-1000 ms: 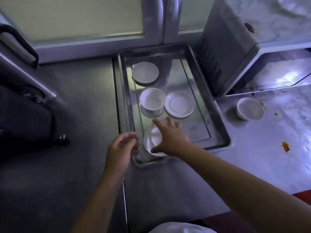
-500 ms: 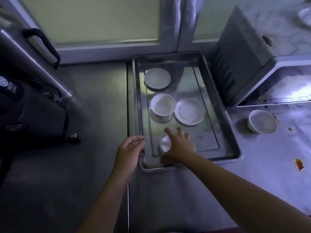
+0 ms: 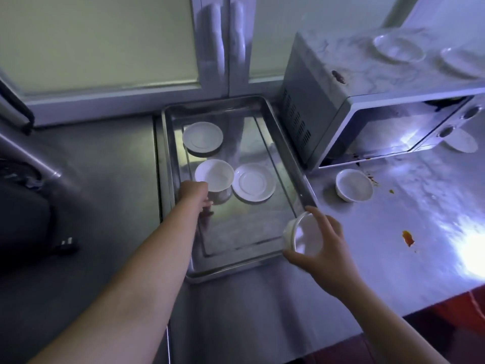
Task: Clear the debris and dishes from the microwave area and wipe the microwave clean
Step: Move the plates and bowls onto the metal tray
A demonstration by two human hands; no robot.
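Altogether three bowls (image 3: 215, 174) (image 3: 304, 236) (image 3: 354, 184), two saucers (image 3: 202, 136) (image 3: 253, 182) inside tray (image 3: 236, 227)

white bowl (image 3: 304, 236), white saucers (image 3: 254, 182), silver tray (image 3: 236, 232), marble-patterned microwave (image 3: 367, 74), orange smear (image 3: 407, 238)

The scene is dim, with a cold blue-violet cast. Hard glare burns out the counter (image 3: 469, 248) at 4 o'clock, and a smaller flare sits on the microwave (image 3: 409, 137) door at 2 o'clock. The frosted window (image 3: 99, 40) at 11 o'clock gives only a weak greenish glow. The steel tray (image 3: 244, 227) mirrors pale streaks. The 9 o'clock side sinks to near black. Straight lines bow at the edges, and the bowl (image 3: 305, 236) in the right hand (image 3: 330, 248) looks slightly smeared.
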